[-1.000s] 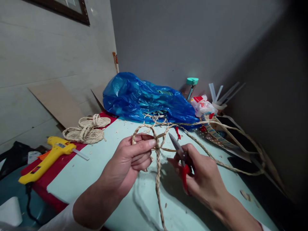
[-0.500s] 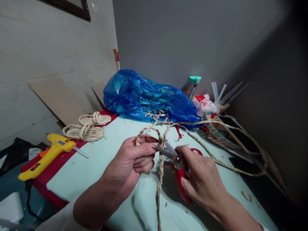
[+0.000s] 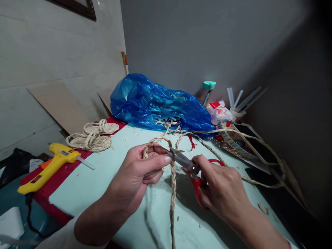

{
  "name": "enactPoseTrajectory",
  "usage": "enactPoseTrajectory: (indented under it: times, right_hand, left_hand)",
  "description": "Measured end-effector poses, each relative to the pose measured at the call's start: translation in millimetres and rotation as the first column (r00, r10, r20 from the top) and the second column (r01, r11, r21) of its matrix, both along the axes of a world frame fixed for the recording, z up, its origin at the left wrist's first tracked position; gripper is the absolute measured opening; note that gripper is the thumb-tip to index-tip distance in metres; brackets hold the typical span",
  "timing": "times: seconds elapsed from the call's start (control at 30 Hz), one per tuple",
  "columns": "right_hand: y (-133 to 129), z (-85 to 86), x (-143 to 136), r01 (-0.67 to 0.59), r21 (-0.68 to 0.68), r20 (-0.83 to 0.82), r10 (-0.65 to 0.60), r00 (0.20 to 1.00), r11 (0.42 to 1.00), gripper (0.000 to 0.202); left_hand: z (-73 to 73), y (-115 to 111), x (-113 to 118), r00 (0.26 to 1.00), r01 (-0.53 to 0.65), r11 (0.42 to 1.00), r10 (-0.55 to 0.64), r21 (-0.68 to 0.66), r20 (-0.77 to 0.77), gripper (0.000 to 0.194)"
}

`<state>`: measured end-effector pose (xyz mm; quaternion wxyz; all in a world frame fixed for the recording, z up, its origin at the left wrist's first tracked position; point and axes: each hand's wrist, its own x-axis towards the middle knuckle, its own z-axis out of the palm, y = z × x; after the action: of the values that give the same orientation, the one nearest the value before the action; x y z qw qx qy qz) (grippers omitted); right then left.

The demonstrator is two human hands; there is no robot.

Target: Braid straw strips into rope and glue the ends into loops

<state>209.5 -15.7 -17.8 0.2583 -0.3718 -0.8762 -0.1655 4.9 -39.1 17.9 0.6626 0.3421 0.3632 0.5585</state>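
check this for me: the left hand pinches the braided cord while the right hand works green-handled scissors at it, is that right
Not quite: the scissors have red handles, as the head view shows. The left hand does pinch the braided cord, and the right hand works the scissors at it.

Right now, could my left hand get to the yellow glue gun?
Probably yes: nothing covers the glue gun, out to the left of your left hand. But its fingers are holding the braided cord, so they'd likely release that first.
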Motion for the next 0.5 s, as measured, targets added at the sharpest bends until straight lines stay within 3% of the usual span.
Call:
enactPoseTrajectory:
  times: [0.17, 0.3, 0.37, 0.43, 0.5]
  right_hand:
    - [0, -2.3, -1, 0.001, 0.051, 0.023, -0.002, 1.000, 0.999, 0.011]
    - [-2, -2.9, -6, -0.077, -0.166, -0.148, 0.052, 0.988, 0.983, 0.010]
    - [-3, -1.4, -8, -0.133, -0.323, -0.338, 0.017, 0.941, 0.937, 0.014]
    - [-5, 2.4, -10, -0.179, -0.465, -0.518, -0.103, 0.849, 0.867, 0.020]
    - [-6, 7.9, -12, -0.264, -0.618, -0.623, -0.256, 0.739, 0.741, 0.024]
  left_hand:
    - [1.3, 1, 0, 1.000, 0.003, 1.000, -0.003, 0.007, 0.012, 0.015]
    - [0.8, 1, 1, 0.999, 0.022, 1.000, -0.023, 0.004, 0.024, 0.018]
    - [0.2, 1, 1, 1.000, 0.019, 1.000, -0.019, 0.012, 0.006, 0.016]
    - [-0.2, 1, 0, 1.000, 0.002, 1.000, -0.001, 0.026, -0.029, 0.015]
    - [-0.7, 0, 1, 0.996, -0.009, 0.999, 0.012, 0.039, -0.091, 0.012]
